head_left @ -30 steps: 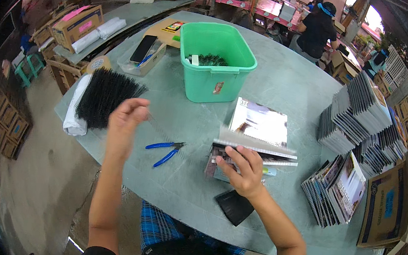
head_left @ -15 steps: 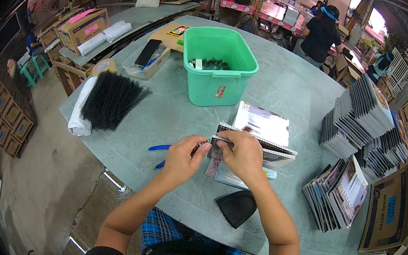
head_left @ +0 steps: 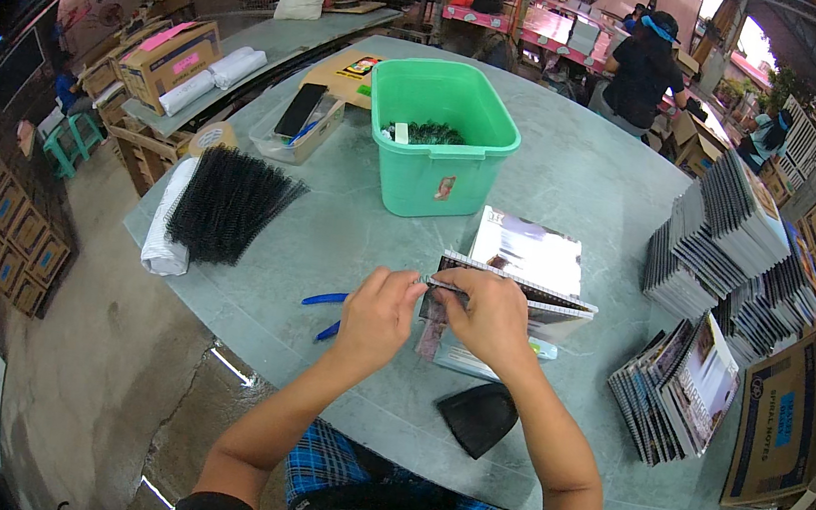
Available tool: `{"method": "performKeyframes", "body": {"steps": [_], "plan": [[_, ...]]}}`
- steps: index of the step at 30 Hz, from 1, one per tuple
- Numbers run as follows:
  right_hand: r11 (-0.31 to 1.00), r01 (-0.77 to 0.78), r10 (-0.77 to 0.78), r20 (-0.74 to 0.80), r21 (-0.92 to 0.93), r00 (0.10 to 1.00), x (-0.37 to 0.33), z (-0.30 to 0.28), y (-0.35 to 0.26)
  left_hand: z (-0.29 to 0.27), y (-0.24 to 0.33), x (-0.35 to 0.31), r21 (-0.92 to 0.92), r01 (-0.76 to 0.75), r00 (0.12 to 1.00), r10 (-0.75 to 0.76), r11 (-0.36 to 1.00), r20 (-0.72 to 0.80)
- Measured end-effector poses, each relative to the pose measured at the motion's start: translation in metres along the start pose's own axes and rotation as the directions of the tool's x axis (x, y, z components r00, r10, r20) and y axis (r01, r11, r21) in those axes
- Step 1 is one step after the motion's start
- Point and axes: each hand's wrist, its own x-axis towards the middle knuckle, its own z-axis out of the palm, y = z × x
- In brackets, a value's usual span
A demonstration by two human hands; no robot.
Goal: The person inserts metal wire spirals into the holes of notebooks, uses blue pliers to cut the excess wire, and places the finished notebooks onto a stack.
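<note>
both the left hand (head_left: 377,310) and the right hand (head_left: 490,315) are pinching the spine of a notebook (head_left: 514,292) lying on the table (head_left: 597,186), with finished stacks (head_left: 723,231) waiting nearby and black coils (head_left: 228,202) still left

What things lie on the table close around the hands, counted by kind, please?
Green plastic bin: 1
Bundle of black spiral coils: 1
Blue-handled pliers: 1
Black pouch: 1
Stack of spiral notebooks under the left hand and right hand: 1
Clear tray holding a phone: 1
Total: 6
</note>
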Motion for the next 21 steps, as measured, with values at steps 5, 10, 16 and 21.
{"method": "performKeyframes", "body": {"steps": [5, 10, 16, 21], "plan": [[0.996, 0.092, -0.092, 0.016, -0.02, 0.996, -0.004, -0.002, 0.005, -0.012, -0.018, 0.016, -0.065, 0.062, 0.978, -0.048, 0.996, 0.201], [0.981, 0.135, -0.143, -0.053, -0.137, 0.988, 0.001, 0.016, 0.005, -0.038, -0.02, 0.033, -0.112, -0.005, 0.963, 0.035, 0.994, 0.268], [0.995, 0.094, -0.092, -0.064, 0.028, 0.994, 0.007, 0.015, 0.003, -0.051, -0.028, 0.042, -0.066, 0.243, 0.837, -0.174, 0.968, 0.518], [0.992, 0.124, -0.115, -0.172, 0.039, 0.978, 0.007, 0.015, 0.006, -0.028, -0.005, 0.032, 0.172, -0.198, 0.979, 0.189, 0.965, 0.07]]}}
